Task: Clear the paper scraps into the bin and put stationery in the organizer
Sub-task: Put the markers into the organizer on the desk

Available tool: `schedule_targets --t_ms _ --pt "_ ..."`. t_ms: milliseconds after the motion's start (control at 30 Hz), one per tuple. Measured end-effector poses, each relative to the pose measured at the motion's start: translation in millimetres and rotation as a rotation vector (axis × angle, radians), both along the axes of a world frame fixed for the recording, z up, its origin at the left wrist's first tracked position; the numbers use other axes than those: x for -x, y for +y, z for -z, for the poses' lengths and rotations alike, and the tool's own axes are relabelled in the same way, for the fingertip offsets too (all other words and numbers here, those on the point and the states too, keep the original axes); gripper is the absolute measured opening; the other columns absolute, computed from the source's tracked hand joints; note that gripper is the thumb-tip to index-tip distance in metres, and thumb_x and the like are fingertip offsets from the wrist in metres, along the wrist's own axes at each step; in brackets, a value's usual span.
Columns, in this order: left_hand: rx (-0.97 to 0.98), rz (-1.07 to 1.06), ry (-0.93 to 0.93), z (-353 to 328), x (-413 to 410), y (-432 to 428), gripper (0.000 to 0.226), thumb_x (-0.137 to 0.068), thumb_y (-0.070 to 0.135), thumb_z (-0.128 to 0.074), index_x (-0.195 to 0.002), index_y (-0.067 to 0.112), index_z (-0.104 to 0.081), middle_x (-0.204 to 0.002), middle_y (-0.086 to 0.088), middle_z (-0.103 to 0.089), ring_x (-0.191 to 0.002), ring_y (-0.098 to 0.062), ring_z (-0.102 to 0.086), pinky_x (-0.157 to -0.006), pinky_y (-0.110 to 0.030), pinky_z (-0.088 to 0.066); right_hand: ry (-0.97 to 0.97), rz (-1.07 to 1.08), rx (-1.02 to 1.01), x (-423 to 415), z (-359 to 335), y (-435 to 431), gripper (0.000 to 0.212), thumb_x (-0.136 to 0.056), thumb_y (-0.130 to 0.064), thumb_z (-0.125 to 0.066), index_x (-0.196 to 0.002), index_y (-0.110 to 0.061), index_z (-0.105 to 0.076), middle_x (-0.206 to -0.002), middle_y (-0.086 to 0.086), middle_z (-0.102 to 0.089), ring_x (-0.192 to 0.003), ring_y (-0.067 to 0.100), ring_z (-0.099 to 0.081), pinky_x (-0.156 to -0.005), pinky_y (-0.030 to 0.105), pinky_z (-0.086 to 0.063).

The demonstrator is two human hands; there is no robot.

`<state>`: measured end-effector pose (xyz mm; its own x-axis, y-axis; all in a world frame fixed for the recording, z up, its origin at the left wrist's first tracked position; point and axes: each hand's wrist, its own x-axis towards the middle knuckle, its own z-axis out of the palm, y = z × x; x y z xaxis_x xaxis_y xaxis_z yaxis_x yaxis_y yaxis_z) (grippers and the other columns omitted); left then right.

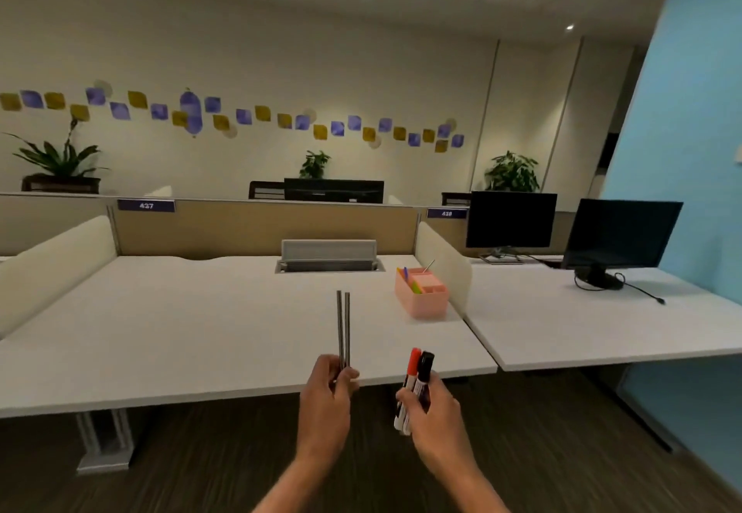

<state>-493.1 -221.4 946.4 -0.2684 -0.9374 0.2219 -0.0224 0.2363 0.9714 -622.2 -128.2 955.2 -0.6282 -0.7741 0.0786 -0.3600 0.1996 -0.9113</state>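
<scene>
My left hand point(327, 392) grips two thin grey pencils point(343, 328) that point upright over the front edge of the white desk point(180, 324). My right hand point(433, 404) holds two markers point(415, 384), one with a red cap and one with a black cap, just off the desk's front edge. A pink organizer point(423, 300) stands at the desk's far right, beside the white side divider; it holds sticky notes and a few pens. No paper scraps or bin show in the head view.
A grey cable flap point(328, 255) stands raised at the back middle of the desk, below the tan partition point(261, 227). Two dark monitors point(510, 219) point(620, 233) stand on the neighbouring desk to the right. Dark carpet lies under me.
</scene>
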Motion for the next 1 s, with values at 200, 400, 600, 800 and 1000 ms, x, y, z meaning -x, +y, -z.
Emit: schedule_targets --t_ms 200,400,600,800,1000 --pt "0.025 -0.008 -0.026 -13.8 84.5 -78.9 0.006 -0.101 0.018 -0.055 -0.098 0.024 -0.055 -0.098 0.003 -0.071 -0.086 -0.009 -0.072 -0.074 -0.022 -0.055 -0.007 -0.011 0.022 84.6 -26.1 -78.0 0.015 -0.096 -0.032 -0.059 -0.101 -0.044 -0.051 -0.094 -0.022 -0.064 -0.087 -0.005 -0.061 -0.07 0.015 -0.046" --pt "0.06 0.001 -0.049 -18.7 158.4 -134.6 0.008 -0.1 0.02 -0.056 -0.097 0.027 -0.056 -0.095 0.007 -0.073 -0.085 -0.003 -0.072 -0.078 -0.025 -0.058 -0.03 -0.006 0.064 166.3 -36.8 -136.5 0.027 -0.096 -0.027 -0.06 -0.122 -0.031 -0.054 -0.105 -0.018 -0.063 -0.101 0.003 -0.06 -0.078 0.016 -0.044" --pt "0.09 -0.009 -0.076 -16.4 224.9 -176.5 0.003 -0.098 0.02 -0.061 -0.097 0.023 -0.06 -0.091 0.007 -0.074 -0.087 -0.001 -0.07 -0.078 -0.025 -0.057 -0.107 -0.017 0.128 253.8 -36.9 -182.1 0.035 -0.096 -0.025 -0.061 -0.13 -0.025 -0.054 -0.118 -0.008 -0.063 -0.109 0.012 -0.058 -0.087 0.027 -0.049" --pt "0.043 -0.112 -0.03 -18.9 289.2 -198.5 0.002 -0.098 0.018 -0.06 -0.098 0.019 -0.062 -0.091 0.004 -0.075 -0.087 -0.005 -0.072 -0.082 -0.035 -0.06 -0.121 -0.024 0.153 339.3 -45.3 -223.6 0.03 -0.095 -0.019 -0.062 -0.125 -0.018 -0.056 -0.115 -0.001 -0.064 -0.11 0.021 -0.061 -0.095 0.038 -0.052" --pt "0.007 -0.178 -0.006 -7.3 341.5 -215.4 0.002 -0.098 0.019 -0.061 -0.096 0.019 -0.062 -0.089 0.002 -0.077 -0.089 -0.009 -0.073 -0.082 -0.045 -0.06 -0.134 -0.011 0.134 395.8 -36.0 -261.3 0.039 -0.095 -0.021 -0.062 -0.132 -0.012 -0.054 -0.122 0.006 -0.065 -0.114 0.027 -0.062 -0.1 0.044 -0.051"
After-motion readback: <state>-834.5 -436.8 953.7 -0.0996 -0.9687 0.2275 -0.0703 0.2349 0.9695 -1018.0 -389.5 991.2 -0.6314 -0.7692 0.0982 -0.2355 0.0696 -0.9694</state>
